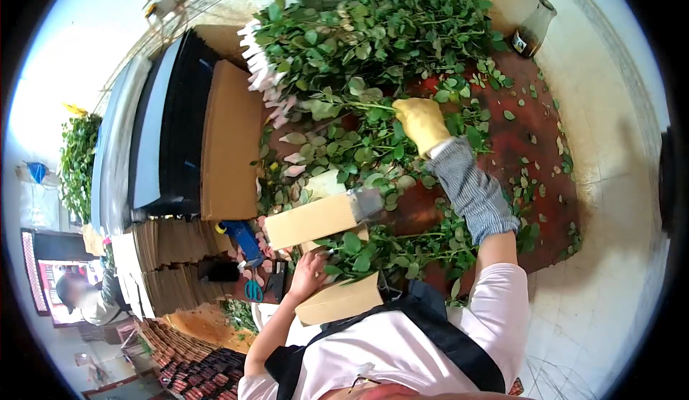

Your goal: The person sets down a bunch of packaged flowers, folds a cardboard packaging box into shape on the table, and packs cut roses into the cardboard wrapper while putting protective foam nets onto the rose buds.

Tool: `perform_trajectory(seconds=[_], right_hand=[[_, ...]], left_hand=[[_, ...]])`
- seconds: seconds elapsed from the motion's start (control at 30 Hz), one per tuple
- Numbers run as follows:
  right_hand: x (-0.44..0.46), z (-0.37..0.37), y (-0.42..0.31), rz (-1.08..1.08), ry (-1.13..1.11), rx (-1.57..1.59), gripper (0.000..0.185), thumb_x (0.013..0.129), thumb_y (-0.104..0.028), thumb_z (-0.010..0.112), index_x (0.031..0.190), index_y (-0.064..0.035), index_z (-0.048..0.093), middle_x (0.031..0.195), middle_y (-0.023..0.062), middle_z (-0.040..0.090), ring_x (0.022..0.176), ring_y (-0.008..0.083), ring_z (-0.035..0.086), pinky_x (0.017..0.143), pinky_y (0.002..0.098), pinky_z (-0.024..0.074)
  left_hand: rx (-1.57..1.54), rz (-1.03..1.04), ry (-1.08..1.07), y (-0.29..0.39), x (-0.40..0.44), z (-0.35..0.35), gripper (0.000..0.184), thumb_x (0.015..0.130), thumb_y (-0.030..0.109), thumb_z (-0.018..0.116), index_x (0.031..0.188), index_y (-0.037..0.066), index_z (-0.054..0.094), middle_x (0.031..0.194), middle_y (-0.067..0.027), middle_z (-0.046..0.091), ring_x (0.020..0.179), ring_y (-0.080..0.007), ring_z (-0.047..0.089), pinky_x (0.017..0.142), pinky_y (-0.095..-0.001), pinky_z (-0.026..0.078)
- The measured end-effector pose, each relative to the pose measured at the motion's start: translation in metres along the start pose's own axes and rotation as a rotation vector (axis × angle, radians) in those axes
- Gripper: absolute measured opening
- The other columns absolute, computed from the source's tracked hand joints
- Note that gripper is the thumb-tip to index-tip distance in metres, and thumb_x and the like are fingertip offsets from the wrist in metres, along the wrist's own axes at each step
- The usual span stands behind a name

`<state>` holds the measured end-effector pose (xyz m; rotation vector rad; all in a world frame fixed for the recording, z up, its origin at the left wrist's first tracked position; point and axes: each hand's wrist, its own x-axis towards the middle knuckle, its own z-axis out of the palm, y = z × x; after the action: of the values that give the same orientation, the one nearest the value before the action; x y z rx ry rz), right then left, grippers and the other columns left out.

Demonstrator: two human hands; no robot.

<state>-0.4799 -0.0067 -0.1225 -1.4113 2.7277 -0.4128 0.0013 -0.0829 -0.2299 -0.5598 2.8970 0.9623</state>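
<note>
One pair of scissors (253, 290): teal-handled, near a blue tool (244, 241).
Left hand (308, 274): bare, between cardboard pieces (340, 301); grip cannot be told.
Leafy stem (369, 106): near the lower edge of the foliage pile (373, 38).
Right hand (420, 124): yellow-gloved, pinching the leafy stem.

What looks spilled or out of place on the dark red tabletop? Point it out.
Loose green leaves lie scattered across the right side of the dark red tabletop, apart from the pile of leafy green stems, looking like stray litter.
</note>
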Motion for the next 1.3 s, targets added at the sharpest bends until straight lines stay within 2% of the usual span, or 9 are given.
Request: perform_trajectory(seconds=[0.33, 0.47, 0.67, 0.73, 0.8, 0.83, 0.93, 1.13, 1.3], right_hand=[[-0.159, -0.217, -0.059, -0.238, 0.349, -0.099, 0.026, 0.082, -0.001, 0.069, 0.107, -0.0074, 0.069, 0.090, 0.0139, 0.069, 0.084, 0.0323, 0.066, 0.075, 0.0419, 0.0535], [-0.195, -0.249, -0.070, 0.379, -0.026, 0.359, 0.028, 0.092, -0.006, 0.065, 0.120, -0.0081, 0.066, 0.117, 0.0107, 0.068, 0.107, 0.0216, 0.064, 0.092, 0.0322, 0.0493], [-0.176, -0.082, 0.064, 0.034, 0.168, 0.073, 0.040, 0.087, -0.009, 0.066, 0.126, -0.0040, 0.061, 0.123, 0.0170, 0.064, 0.112, 0.0330, 0.062, 0.100, 0.0390, 0.0473], [-0.168, -0.033, 0.051, 0.163, 0.248, -0.488, 0.040, 0.081, -0.013, 0.071, 0.120, -0.0063, 0.063, 0.115, 0.0146, 0.068, 0.104, 0.0333, 0.065, 0.091, 0.0417, 0.0519], [-0.160, 0.020, 0.021, 0.123, 0.369, -0.188, 0.040, 0.079, -0.011, 0.071, 0.119, -0.0092, 0.063, 0.105, 0.0139, 0.069, 0.095, 0.0313, 0.067, 0.085, 0.0439, 0.0541], [-0.148, 0.018, -0.019, 0.351, -0.003, -0.018, 0.042, 0.080, -0.011, 0.069, 0.121, -0.0100, 0.063, 0.101, 0.0146, 0.069, 0.092, 0.0318, 0.067, 0.082, 0.0445, 0.0545], [-0.143, 0.103, -0.047, -0.084, 0.076, 0.018, 0.025, 0.086, -0.011, 0.058, 0.110, -0.0109, 0.066, 0.091, 0.0136, 0.071, 0.090, 0.0304, 0.067, 0.081, 0.0427, 0.0522], [-0.111, 0.110, -0.056, 0.210, -0.391, -0.439, 0.012, 0.087, -0.012, 0.061, 0.090, -0.0086, 0.072, 0.090, 0.0121, 0.071, 0.088, 0.0272, 0.069, 0.074, 0.0371, 0.0538], [-0.109, 0.080, -0.017, 0.063, 0.294, 0.075, 0.022, 0.078, -0.004, 0.066, 0.099, -0.0053, 0.071, 0.097, 0.0158, 0.070, 0.093, 0.0343, 0.066, 0.080, 0.0431, 0.0533]], left_hand=[[0.079, 0.020, 0.173, -0.018, -0.008, 0.022, 0.043, 0.072, 0.013, 0.066, 0.115, 0.012, 0.061, 0.116, -0.0113, 0.058, 0.105, -0.0334, 0.057, 0.085, -0.0471, 0.046], [0.026, 0.013, 0.195, -0.017, -0.008, 0.023, 0.042, 0.072, 0.013, 0.070, 0.114, 0.012, 0.062, 0.113, -0.0121, 0.057, 0.105, -0.0335, 0.056, 0.086, -0.0476, 0.046], [0.098, -0.049, 0.138, -0.019, -0.007, 0.026, 0.045, 0.072, 0.014, 0.070, 0.116, 0.011, 0.061, 0.113, -0.0139, 0.056, 0.105, -0.0349, 0.055, 0.087, -0.0487, 0.045], [0.011, -0.019, 0.145, -0.013, -0.007, 0.015, 0.044, 0.072, 0.013, 0.069, 0.116, 0.010, 0.061, 0.112, -0.0146, 0.056, 0.106, -0.0357, 0.054, 0.088, -0.0487, 0.045], [0.011, -0.002, 0.133, -0.015, -0.008, 0.015, 0.043, 0.072, 0.012, 0.068, 0.115, 0.010, 0.062, 0.112, -0.0146, 0.056, 0.106, -0.0361, 0.054, 0.089, -0.0482, 0.044], [-0.008, 0.001, 0.147, -0.015, -0.009, 0.015, 0.044, 0.072, 0.011, 0.068, 0.115, 0.010, 0.062, 0.113, -0.0147, 0.056, 0.106, -0.0362, 0.054, 0.089, -0.0482, 0.044], [-0.012, 0.013, 0.134, -0.013, -0.005, 0.015, 0.044, 0.073, 0.009, 0.067, 0.117, 0.009, 0.061, 0.116, -0.0145, 0.056, 0.106, -0.0366, 0.054, 0.091, -0.0478, 0.043], [-0.032, 0.027, 0.109, -0.009, -0.004, 0.009, 0.047, 0.073, 0.008, 0.067, 0.120, 0.009, 0.059, 0.123, -0.0144, 0.055, 0.109, -0.0368, 0.054, 0.093, -0.0472, 0.043], [-0.053, 0.009, 0.115, -0.011, -0.005, 0.011, 0.052, 0.072, 0.004, 0.068, 0.122, 0.008, 0.057, 0.128, -0.0151, 0.053, 0.113, -0.0375, 0.052, 0.094, -0.0467, 0.042]])
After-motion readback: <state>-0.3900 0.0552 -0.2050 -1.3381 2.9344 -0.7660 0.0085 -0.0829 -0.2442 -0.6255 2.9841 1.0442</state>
